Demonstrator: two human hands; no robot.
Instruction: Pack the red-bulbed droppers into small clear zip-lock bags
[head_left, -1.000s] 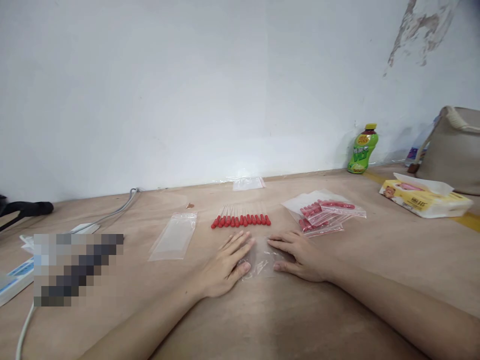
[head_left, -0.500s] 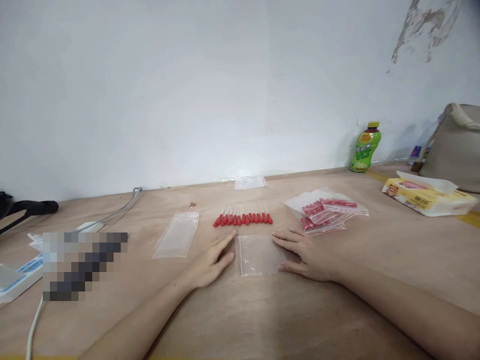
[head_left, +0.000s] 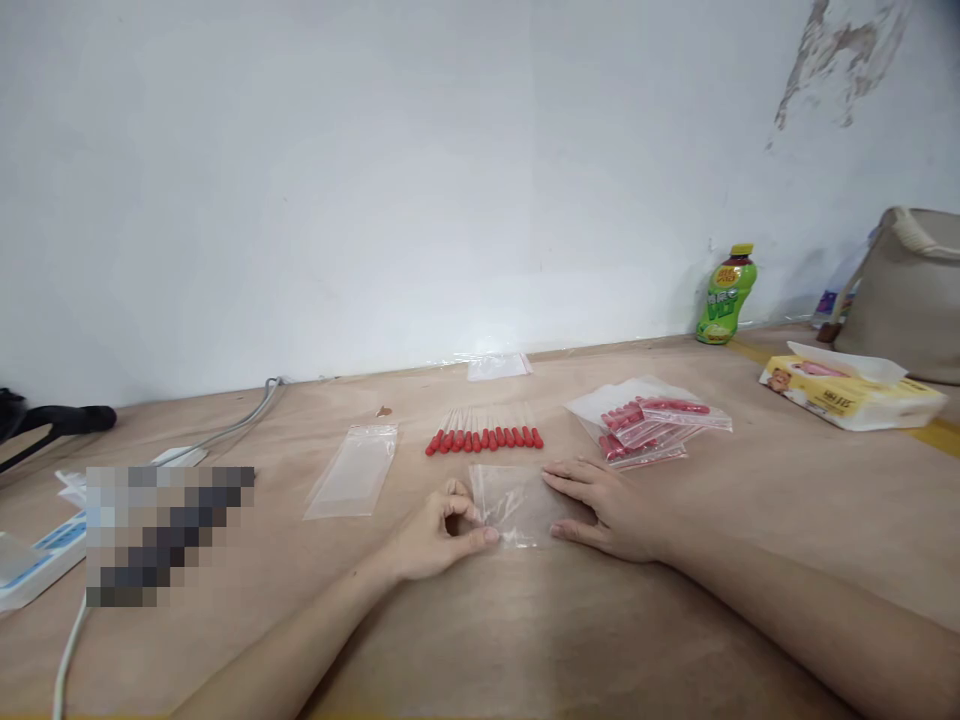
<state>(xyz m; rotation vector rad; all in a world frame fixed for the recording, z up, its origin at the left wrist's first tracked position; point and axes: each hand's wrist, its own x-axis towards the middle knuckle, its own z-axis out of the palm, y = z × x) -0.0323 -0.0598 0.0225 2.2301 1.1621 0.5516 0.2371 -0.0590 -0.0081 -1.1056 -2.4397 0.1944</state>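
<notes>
A clear zip-lock bag [head_left: 517, 505] lies flat on the table before me, with glints across its film. My left hand [head_left: 442, 535] is at the bag's left, zip-side edge, its fingers curled and its thumb pressing the lower corner; the edge appears pinched between them. My right hand [head_left: 600, 508] rests flat on the bag's right end, fingers and thumb apart. Just beyond the bag lies a row of red-bulbed, thin clear-stemmed pieces [head_left: 484, 438] that look like droppers. Farther right are overlapping zip-lock bags with red pieces inside [head_left: 649, 430].
Another clear bag [head_left: 352, 475] lies left of the row, and more bags [head_left: 499, 367] lie by the wall. A green bottle [head_left: 726, 295], tissue pack [head_left: 851, 390] and grey bag [head_left: 904, 300] stand right. A power strip [head_left: 45, 555] and cable [head_left: 255, 415] are left.
My left hand's fingers have curled in, and its thumb has moved right onto the bag's lower left corner. The bag's film has shifted and wrinkled. My right hand stays on its right end.
</notes>
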